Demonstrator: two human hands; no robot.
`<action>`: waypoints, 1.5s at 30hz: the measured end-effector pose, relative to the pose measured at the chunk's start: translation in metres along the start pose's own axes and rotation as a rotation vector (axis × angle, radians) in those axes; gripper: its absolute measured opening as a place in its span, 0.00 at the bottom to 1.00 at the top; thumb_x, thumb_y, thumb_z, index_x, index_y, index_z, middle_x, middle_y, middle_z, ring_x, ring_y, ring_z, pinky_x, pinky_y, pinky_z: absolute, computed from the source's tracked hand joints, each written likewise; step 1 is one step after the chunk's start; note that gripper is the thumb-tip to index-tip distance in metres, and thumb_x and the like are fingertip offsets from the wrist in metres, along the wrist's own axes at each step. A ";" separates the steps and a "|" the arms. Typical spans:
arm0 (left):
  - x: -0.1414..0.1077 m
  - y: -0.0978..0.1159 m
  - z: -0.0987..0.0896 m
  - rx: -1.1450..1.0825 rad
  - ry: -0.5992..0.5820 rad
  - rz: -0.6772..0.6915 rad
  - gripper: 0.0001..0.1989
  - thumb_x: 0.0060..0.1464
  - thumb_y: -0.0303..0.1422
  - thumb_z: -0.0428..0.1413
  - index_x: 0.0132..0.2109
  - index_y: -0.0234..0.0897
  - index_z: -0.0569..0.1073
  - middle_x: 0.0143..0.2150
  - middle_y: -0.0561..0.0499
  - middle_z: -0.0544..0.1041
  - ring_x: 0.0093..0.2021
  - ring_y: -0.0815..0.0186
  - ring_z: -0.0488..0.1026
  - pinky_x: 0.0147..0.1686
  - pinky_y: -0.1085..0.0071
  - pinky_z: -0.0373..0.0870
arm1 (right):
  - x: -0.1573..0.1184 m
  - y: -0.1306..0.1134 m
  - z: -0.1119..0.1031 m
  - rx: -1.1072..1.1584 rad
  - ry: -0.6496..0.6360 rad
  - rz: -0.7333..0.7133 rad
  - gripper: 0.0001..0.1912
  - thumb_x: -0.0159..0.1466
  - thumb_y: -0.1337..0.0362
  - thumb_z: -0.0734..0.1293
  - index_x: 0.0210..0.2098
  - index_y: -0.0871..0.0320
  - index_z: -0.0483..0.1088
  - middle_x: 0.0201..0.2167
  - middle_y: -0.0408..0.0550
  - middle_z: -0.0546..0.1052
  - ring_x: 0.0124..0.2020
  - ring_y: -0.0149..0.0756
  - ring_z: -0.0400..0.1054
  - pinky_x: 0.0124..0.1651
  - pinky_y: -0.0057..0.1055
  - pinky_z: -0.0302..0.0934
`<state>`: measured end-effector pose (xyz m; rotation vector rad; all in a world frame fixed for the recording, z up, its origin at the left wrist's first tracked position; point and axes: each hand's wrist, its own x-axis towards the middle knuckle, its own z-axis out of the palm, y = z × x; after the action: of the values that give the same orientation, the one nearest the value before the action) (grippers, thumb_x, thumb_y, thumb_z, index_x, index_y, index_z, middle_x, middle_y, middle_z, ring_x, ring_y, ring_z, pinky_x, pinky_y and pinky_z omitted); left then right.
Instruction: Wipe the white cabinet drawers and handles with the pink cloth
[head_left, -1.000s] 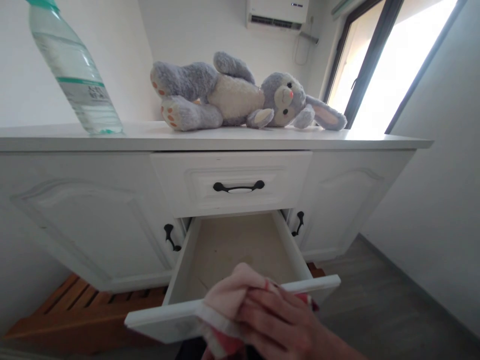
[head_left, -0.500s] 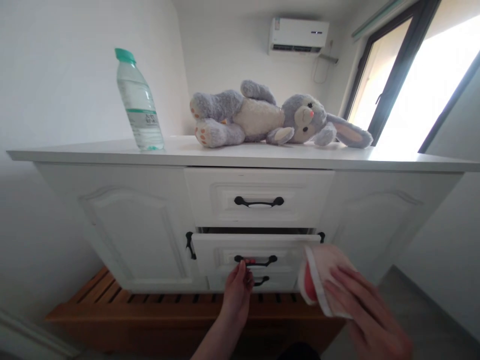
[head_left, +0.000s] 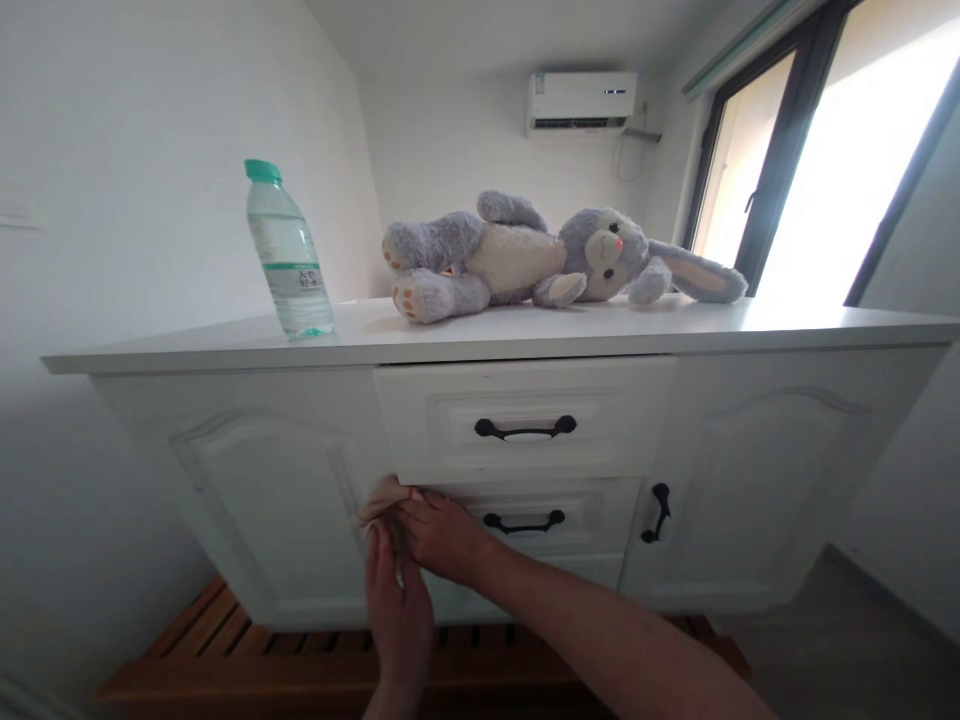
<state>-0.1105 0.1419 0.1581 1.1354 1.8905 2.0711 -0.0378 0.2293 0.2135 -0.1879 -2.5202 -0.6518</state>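
Note:
Both hands meet at the left cabinet door [head_left: 259, 510] of a white cabinet, beside the middle drawer [head_left: 592, 510]. My right hand [head_left: 442, 535] reaches across from the right, closed on a pale pink cloth [head_left: 386, 497]. From below comes my left hand [head_left: 399, 590], its fingers together and raised to the cloth's lower edge; they seem to pinch it. The cloth and hands cover the spot of the left door's handle. The middle drawer's black handle [head_left: 523, 523] is free, and that drawer is shut.
On the cabinet top [head_left: 420, 345] stand a water bottle [head_left: 292, 255] with a green cap and, lying on its side, a grey plush rabbit [head_left: 517, 255]. Underneath is a slatted wooden bench [head_left: 187, 640]. The right door's black handle [head_left: 657, 513] sticks out.
The middle drawer went from partly open to shut. My left hand let go of its handle and moved left. My right hand carried the cloth from the right to the left door.

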 end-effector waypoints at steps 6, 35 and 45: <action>-0.065 0.032 0.084 0.143 -0.393 0.212 0.26 0.60 0.30 0.46 0.62 0.22 0.68 0.68 0.27 0.67 0.71 0.46 0.58 0.71 0.44 0.52 | -0.133 0.031 -0.052 -0.119 -0.018 0.234 0.20 0.70 0.65 0.62 0.61 0.63 0.66 0.56 0.52 0.76 0.60 0.41 0.63 0.62 0.41 0.60; -0.073 -0.149 0.017 0.355 -0.529 0.232 0.25 0.59 0.27 0.46 0.62 0.30 0.69 0.65 0.32 0.72 0.66 0.51 0.67 0.63 0.49 0.68 | -0.137 -0.071 0.102 0.025 0.008 0.358 0.27 0.67 0.60 0.67 0.63 0.63 0.64 0.60 0.52 0.73 0.62 0.42 0.61 0.63 0.40 0.59; -0.001 -0.023 -0.005 0.270 -0.224 0.575 0.34 0.60 0.24 0.50 0.71 0.45 0.53 0.72 0.39 0.62 0.72 0.55 0.58 0.67 0.50 0.64 | -0.041 -0.034 0.005 0.027 0.156 0.497 0.21 0.71 0.66 0.61 0.62 0.60 0.66 0.57 0.50 0.75 0.57 0.42 0.64 0.59 0.41 0.63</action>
<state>-0.1214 0.1420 0.1374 2.0843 1.9309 1.8304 -0.0142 0.2023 0.1741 -0.6978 -2.2051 -0.4102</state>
